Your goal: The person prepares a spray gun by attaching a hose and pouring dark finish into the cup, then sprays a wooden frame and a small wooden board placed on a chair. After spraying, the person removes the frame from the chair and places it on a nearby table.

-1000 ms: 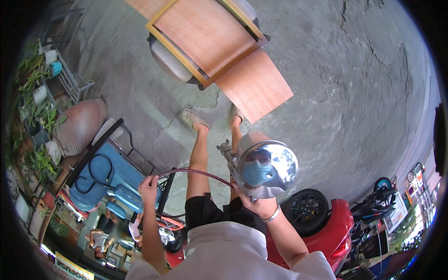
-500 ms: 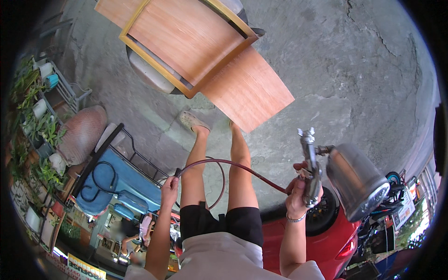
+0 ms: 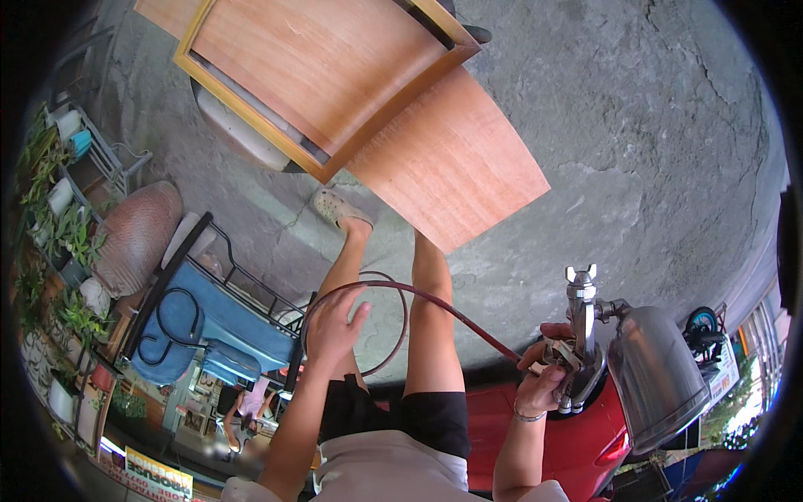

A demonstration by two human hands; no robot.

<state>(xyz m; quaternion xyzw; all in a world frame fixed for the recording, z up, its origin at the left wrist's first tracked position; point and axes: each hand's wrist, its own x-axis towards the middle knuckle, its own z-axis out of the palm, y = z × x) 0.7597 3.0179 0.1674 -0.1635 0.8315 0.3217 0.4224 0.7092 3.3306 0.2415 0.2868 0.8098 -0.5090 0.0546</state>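
My right hand [image 3: 542, 385] grips a metal spray gun [image 3: 583, 314] by its handle, at the right in front of me. A large silvery cup [image 3: 657, 376] hangs from the gun's side. From its handle a dark red hose [image 3: 452, 311] arcs leftward and loops in front of my legs. My left hand [image 3: 336, 322] is beside the hose's bend, fingers stretched out and thumb apart; whether it touches the hose I cannot tell. Ahead, a yellow-brown wooden frame [image 3: 251, 113] lies over reddish plywood [image 3: 460, 159], propped on a rounded support [image 3: 242, 125].
A blue padded bench [image 3: 222, 322] with a black metal rail stands at the left, near a woven jar [image 3: 142, 238] and potted plants [image 3: 75, 234]. Behind me on the right is a red car [image 3: 493, 418]. Other people [image 3: 242, 414] are at the lower left.
My left hand has opened from its pinch on the hose's dark end and moved right and inward. The spray gun has shifted right and lower. The frame and plywood appear larger in view.
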